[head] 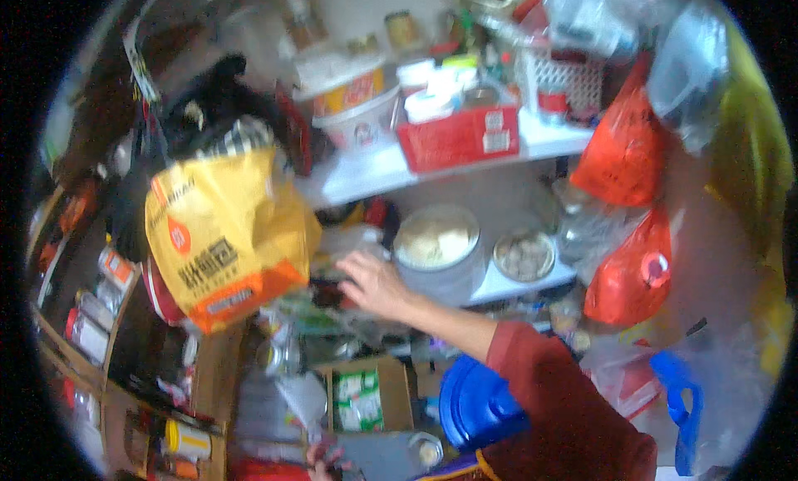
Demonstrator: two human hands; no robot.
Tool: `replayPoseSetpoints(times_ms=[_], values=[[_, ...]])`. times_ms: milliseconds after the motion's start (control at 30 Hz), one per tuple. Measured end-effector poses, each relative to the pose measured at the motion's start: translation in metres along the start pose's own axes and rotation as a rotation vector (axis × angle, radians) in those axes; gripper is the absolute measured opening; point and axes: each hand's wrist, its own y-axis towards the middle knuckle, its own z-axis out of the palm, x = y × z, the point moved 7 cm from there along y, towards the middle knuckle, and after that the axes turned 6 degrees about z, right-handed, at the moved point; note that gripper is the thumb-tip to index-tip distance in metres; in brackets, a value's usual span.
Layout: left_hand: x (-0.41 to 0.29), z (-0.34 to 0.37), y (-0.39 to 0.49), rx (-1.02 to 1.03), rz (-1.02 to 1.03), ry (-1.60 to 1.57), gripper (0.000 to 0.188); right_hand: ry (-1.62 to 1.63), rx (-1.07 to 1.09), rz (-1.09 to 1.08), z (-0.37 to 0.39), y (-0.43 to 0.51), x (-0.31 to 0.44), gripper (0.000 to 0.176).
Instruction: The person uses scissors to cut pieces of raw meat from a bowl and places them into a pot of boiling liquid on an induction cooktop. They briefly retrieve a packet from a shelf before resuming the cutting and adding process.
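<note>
My right hand (374, 287), at the end of a red sleeve (555, 387), reaches left across the lower white shelf (499, 287). Its fingers are spread, and I see nothing held in them. Just beyond the fingertips is a dark, blurred thing (327, 291) beside a yellow printed bag (243, 238), which hangs to the left. Behind my wrist stands a large round tub (439, 244) with pale contents. Low in the picture, my left hand (321, 462) is small and blurred, near a whitish plastic thing (302, 397); its grip is unclear.
Above, a shelf (361, 178) bears a red box (458, 138) of small containers and a white basket (564, 75). Red plastic bags (629, 144) hang right. Below are an open cardboard box (399, 394) and a blue plastic lid or basin (477, 403). Wooden shelves (118, 312) hold jars at left.
</note>
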Motion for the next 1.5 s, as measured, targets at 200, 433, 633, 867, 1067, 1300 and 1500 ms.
replayPoseSetpoints(times_ms=[200,433,633,867,1067,1300,1500], values=[[-0.05,0.051,-0.008,0.093,0.024,0.24,0.044,0.183,0.413,0.232,0.019,-0.069,0.012,0.025],[-0.04,0.049,-0.032,0.001,-0.025,0.199,0.043,0.012,0.088,0.14,-0.03,-0.027,-0.018,0.012],[-0.029,0.026,-0.053,-0.136,-0.062,0.171,0.04,-0.21,0.135,-0.026,0.004,0.001,-0.048,0.018],[-0.01,0.005,-0.067,-0.143,-0.125,0.172,0.036,-0.239,0.188,0.123,0.046,-0.01,-0.062,0.047],[0.013,-0.021,-0.069,-0.269,-0.164,0.244,0.04,-0.436,0.225,-0.071,0.028,-0.007,-0.038,0.038],[0.034,-0.042,-0.072,-0.311,-0.299,0.016,0.022,0.021,0.727,0.52,-0.001,0.067,-0.094,0.052],[0.037,-0.035,-0.063,-0.354,-0.232,0.118,0.018,-0.224,0.176,0.319,0.031,0.041,-0.085,0.025]])
